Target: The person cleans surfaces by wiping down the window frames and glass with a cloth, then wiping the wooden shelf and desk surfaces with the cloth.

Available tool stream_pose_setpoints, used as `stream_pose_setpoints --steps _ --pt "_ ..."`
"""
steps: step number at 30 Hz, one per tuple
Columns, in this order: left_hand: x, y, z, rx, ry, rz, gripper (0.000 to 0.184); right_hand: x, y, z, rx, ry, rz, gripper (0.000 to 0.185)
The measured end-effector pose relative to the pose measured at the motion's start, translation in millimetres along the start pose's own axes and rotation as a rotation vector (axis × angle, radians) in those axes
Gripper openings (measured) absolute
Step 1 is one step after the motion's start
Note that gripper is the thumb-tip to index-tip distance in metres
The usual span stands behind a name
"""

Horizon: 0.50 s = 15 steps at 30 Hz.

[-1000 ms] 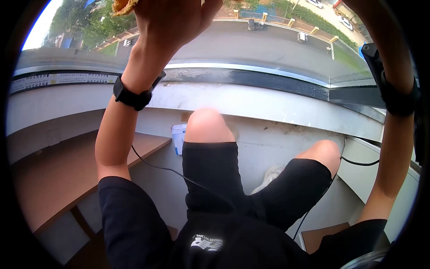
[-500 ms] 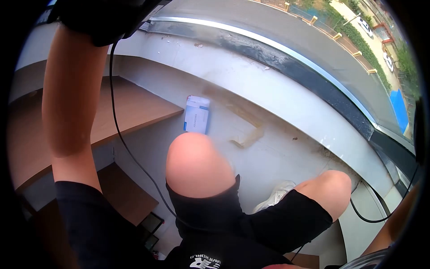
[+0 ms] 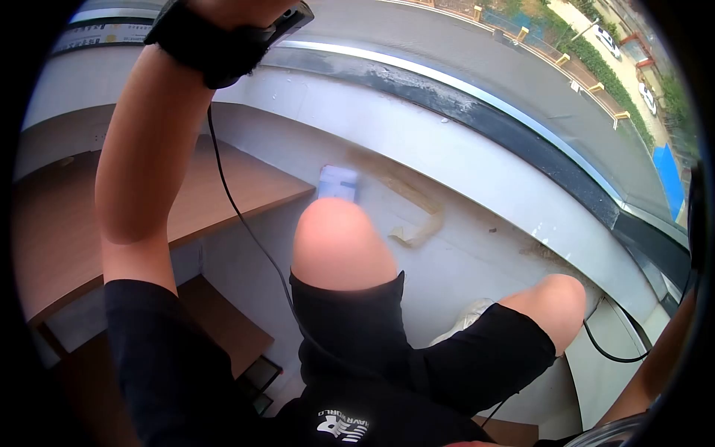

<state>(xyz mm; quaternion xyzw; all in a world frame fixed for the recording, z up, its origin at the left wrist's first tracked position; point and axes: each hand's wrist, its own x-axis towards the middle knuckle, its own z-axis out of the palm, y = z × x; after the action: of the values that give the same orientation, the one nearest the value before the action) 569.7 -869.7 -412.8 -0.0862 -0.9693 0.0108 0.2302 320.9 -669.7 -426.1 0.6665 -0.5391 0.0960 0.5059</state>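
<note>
My left forearm (image 3: 153, 141) rises at the left of the head view, with a black strap (image 3: 212, 45) and a dark device round the wrist. The left hand is cut off by the top edge; only a bit of wrist skin shows past the strap. A black cable (image 3: 242, 216) hangs from the wrist down to my shorts. At the right edge part of my right forearm (image 3: 648, 372) shows, but the right hand lies outside the frame. What either hand holds cannot be seen.
Brown shelves (image 3: 246, 175) stand at the left. A pale box (image 3: 337, 182) is behind my bent knee (image 3: 339, 238). A white ledge (image 3: 417, 145) runs below a window frame, with a road outside. Tape (image 3: 424, 223) clings to the wall. Another cable (image 3: 607, 357) loops at the right.
The view has swung down and left since a second ago. The left hand and the brown, crusty item near it have left the frame. Lately the left wrist has come slightly right and back into view.
</note>
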Motion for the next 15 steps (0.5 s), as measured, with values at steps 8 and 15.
stream_pose_setpoints --steps 8,15 --pt "22.1 -13.3 -5.4 -0.392 0.072 -0.182 0.04 53.6 13.7 -18.7 0.006 0.045 -0.003 0.041" --pt "42.0 31.8 -75.1 0.318 -0.023 0.145 0.025 69.0 33.2 -75.5 0.392 -0.243 -0.155 0.026"
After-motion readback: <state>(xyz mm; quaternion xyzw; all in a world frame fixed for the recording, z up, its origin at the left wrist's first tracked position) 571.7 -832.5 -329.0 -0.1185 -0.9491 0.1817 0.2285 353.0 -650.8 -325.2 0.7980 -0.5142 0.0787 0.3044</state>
